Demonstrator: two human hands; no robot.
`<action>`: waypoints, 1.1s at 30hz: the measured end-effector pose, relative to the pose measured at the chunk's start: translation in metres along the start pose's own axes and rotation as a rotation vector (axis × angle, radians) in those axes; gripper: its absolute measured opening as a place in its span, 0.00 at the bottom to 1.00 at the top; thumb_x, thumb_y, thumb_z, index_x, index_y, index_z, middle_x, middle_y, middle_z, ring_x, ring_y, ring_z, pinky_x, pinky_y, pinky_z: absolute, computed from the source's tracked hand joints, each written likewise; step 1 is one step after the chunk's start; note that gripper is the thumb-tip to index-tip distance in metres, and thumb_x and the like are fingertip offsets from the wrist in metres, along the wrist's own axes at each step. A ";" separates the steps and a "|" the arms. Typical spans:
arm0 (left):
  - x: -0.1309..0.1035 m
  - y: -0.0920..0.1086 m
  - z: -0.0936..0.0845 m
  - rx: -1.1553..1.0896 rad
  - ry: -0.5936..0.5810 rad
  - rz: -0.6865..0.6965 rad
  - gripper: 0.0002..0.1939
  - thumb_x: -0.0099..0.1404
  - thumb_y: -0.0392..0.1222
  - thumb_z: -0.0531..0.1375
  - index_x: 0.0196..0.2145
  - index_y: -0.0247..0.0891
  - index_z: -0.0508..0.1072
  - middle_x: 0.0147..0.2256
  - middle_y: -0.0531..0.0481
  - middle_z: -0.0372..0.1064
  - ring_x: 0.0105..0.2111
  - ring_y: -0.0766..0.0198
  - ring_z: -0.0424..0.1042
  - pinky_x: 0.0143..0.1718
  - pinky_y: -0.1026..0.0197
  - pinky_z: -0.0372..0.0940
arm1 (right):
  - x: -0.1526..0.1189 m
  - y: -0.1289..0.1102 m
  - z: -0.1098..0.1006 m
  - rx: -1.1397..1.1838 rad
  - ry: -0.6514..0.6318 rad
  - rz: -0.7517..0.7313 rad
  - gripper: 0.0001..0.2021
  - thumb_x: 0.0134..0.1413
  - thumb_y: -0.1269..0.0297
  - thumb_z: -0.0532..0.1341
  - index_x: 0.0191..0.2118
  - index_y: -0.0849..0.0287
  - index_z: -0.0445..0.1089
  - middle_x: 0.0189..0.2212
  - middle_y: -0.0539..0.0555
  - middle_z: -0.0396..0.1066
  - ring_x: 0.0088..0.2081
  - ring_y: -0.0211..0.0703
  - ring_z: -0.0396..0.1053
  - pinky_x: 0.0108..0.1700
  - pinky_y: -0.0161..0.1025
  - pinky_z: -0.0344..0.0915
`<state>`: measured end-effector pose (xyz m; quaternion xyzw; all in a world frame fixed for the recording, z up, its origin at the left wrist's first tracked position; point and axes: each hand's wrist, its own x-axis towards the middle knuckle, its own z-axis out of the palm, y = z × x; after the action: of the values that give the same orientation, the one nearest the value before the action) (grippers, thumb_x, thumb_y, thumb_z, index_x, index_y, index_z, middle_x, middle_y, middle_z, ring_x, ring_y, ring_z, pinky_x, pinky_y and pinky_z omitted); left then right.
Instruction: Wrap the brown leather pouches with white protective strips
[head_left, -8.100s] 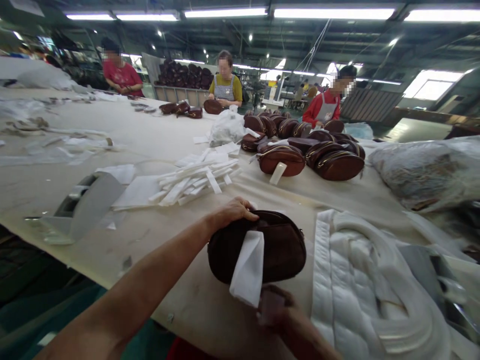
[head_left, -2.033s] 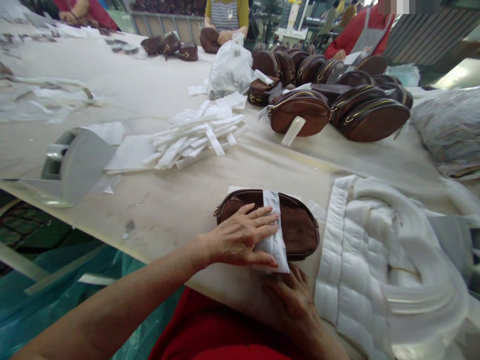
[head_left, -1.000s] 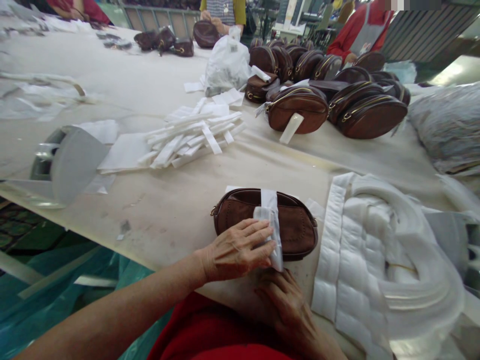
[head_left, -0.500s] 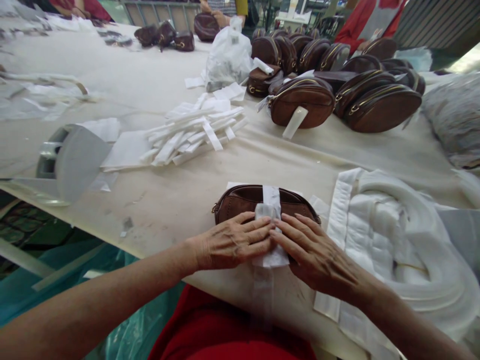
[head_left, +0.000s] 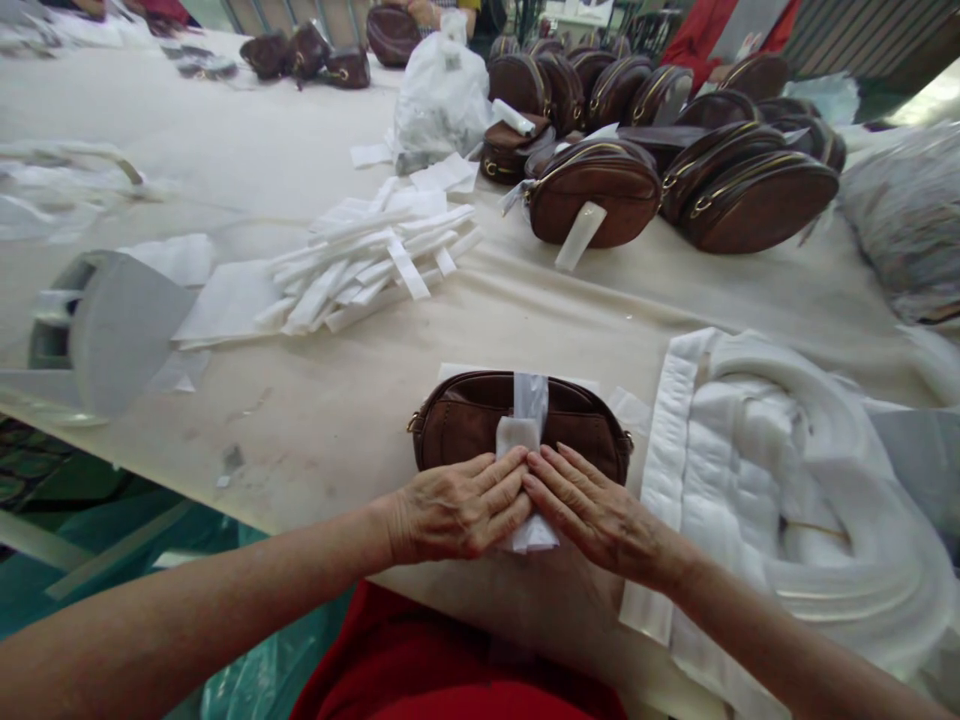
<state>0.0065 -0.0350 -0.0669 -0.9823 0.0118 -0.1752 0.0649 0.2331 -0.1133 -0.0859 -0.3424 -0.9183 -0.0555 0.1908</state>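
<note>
A brown zippered bag (head_left: 457, 425) lies on the table in front of me, with gold rings at its two ends. A white strip (head_left: 531, 400) runs over its middle, from the top edge down past the lower edge. My left hand (head_left: 465, 505) lies flat on the bag's lower part, its fingers stretched over the strip. From the other side my right hand (head_left: 592, 505) also rests flat there, and the fingertips of both hands meet over the strip. The bag's lower edge is partly hidden under the hands. White paper shows behind the bag.
A pile of white strips (head_left: 375, 260) lies beyond my left hand, with a tape dispenser (head_left: 105, 330) at the left. Rolled white foam (head_left: 757, 480) is at the right. Several brown bags (head_left: 600, 195) stand at the back, near a white plastic bag (head_left: 442, 95) and a person's red sleeve (head_left: 690, 50).
Both hands have slid slightly down the bag along the strip, uncovering more of its front. The whole view has shifted a little.
</note>
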 end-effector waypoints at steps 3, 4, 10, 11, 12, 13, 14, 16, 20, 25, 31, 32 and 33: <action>-0.002 0.000 0.002 -0.012 0.020 -0.014 0.14 0.68 0.31 0.49 0.48 0.23 0.67 0.51 0.30 0.66 0.56 0.47 0.62 0.54 0.50 0.64 | 0.005 0.000 -0.009 0.011 -0.051 -0.015 0.20 0.59 0.80 0.51 0.57 0.72 0.59 0.58 0.68 0.60 0.65 0.55 0.45 0.62 0.56 0.57; -0.003 0.001 0.003 -0.015 0.022 -0.019 0.14 0.68 0.31 0.49 0.48 0.23 0.67 0.51 0.30 0.66 0.57 0.46 0.61 0.54 0.49 0.65 | 0.006 0.000 -0.010 -0.004 -0.051 -0.021 0.20 0.59 0.80 0.50 0.57 0.73 0.60 0.58 0.69 0.61 0.65 0.56 0.46 0.61 0.57 0.57; -0.005 0.004 0.009 0.031 0.055 -0.010 0.16 0.68 0.31 0.46 0.48 0.23 0.67 0.52 0.31 0.66 0.56 0.46 0.62 0.52 0.51 0.67 | 0.001 -0.005 0.004 -0.103 0.044 -0.036 0.16 0.60 0.78 0.50 0.53 0.74 0.63 0.52 0.70 0.68 0.63 0.61 0.50 0.56 0.60 0.64; -0.005 0.004 0.008 0.038 0.056 -0.005 0.16 0.68 0.31 0.46 0.48 0.23 0.67 0.51 0.31 0.66 0.56 0.47 0.63 0.52 0.51 0.67 | 0.000 -0.005 0.005 -0.106 0.043 -0.037 0.16 0.60 0.78 0.50 0.53 0.74 0.63 0.52 0.69 0.67 0.63 0.60 0.51 0.56 0.59 0.64; -0.004 0.003 0.007 0.042 0.055 0.001 0.16 0.68 0.30 0.46 0.49 0.23 0.67 0.51 0.31 0.66 0.55 0.47 0.63 0.52 0.51 0.67 | 0.000 -0.005 0.005 -0.108 0.036 -0.038 0.17 0.60 0.78 0.50 0.53 0.73 0.63 0.53 0.69 0.67 0.63 0.59 0.51 0.56 0.58 0.64; -0.003 0.003 0.005 0.044 0.052 0.006 0.16 0.68 0.30 0.46 0.49 0.23 0.66 0.51 0.32 0.67 0.55 0.47 0.63 0.52 0.51 0.67 | 0.000 -0.005 0.004 -0.109 0.025 -0.040 0.17 0.60 0.79 0.50 0.54 0.73 0.63 0.53 0.68 0.67 0.63 0.59 0.50 0.57 0.57 0.64; -0.003 0.003 0.004 0.046 0.047 0.011 0.16 0.68 0.30 0.46 0.49 0.23 0.66 0.51 0.32 0.67 0.55 0.48 0.64 0.52 0.52 0.67 | 0.000 -0.004 0.002 -0.108 0.015 -0.040 0.17 0.60 0.79 0.50 0.54 0.73 0.62 0.54 0.68 0.66 0.63 0.58 0.50 0.58 0.56 0.63; -0.003 0.002 0.002 0.059 0.025 0.021 0.16 0.68 0.30 0.46 0.50 0.22 0.65 0.51 0.32 0.67 0.55 0.48 0.63 0.52 0.51 0.66 | 0.001 -0.005 -0.001 -0.100 0.001 -0.028 0.18 0.60 0.80 0.50 0.55 0.74 0.61 0.55 0.69 0.65 0.64 0.57 0.48 0.59 0.56 0.61; -0.004 0.003 0.003 0.083 0.000 0.040 0.16 0.68 0.31 0.47 0.50 0.21 0.65 0.52 0.30 0.65 0.57 0.47 0.61 0.55 0.50 0.64 | 0.001 -0.007 -0.003 -0.078 -0.001 0.001 0.20 0.59 0.81 0.49 0.57 0.74 0.58 0.56 0.70 0.62 0.65 0.55 0.45 0.60 0.57 0.60; -0.002 0.000 -0.001 0.079 -0.050 0.046 0.16 0.69 0.32 0.48 0.50 0.22 0.65 0.53 0.30 0.65 0.57 0.48 0.61 0.56 0.50 0.62 | 0.001 -0.007 -0.001 -0.079 -0.019 0.013 0.21 0.60 0.80 0.49 0.59 0.75 0.57 0.57 0.71 0.61 0.65 0.57 0.45 0.59 0.57 0.60; 0.002 -0.001 -0.003 0.069 -0.065 0.054 0.16 0.69 0.32 0.47 0.49 0.22 0.66 0.52 0.30 0.66 0.56 0.48 0.63 0.55 0.51 0.64 | 0.000 -0.007 0.002 -0.047 0.012 0.036 0.22 0.59 0.79 0.50 0.59 0.75 0.57 0.58 0.70 0.60 0.65 0.57 0.45 0.60 0.56 0.59; 0.001 0.000 -0.001 0.068 -0.032 0.040 0.16 0.69 0.32 0.46 0.49 0.21 0.66 0.51 0.30 0.66 0.55 0.47 0.64 0.53 0.51 0.66 | 0.000 -0.007 0.003 -0.046 0.011 0.037 0.22 0.59 0.79 0.50 0.59 0.74 0.57 0.58 0.70 0.60 0.65 0.58 0.45 0.60 0.56 0.59; -0.001 0.001 0.003 0.070 0.004 0.027 0.16 0.69 0.32 0.46 0.49 0.21 0.66 0.51 0.29 0.66 0.54 0.47 0.65 0.51 0.50 0.67 | 0.000 -0.008 0.005 -0.047 0.011 0.037 0.21 0.59 0.79 0.51 0.59 0.74 0.58 0.58 0.70 0.60 0.65 0.58 0.45 0.60 0.57 0.59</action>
<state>0.0066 -0.0359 -0.0696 -0.9789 0.0190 -0.1764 0.1016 0.2270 -0.1182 -0.0904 -0.3634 -0.9092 -0.0753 0.1889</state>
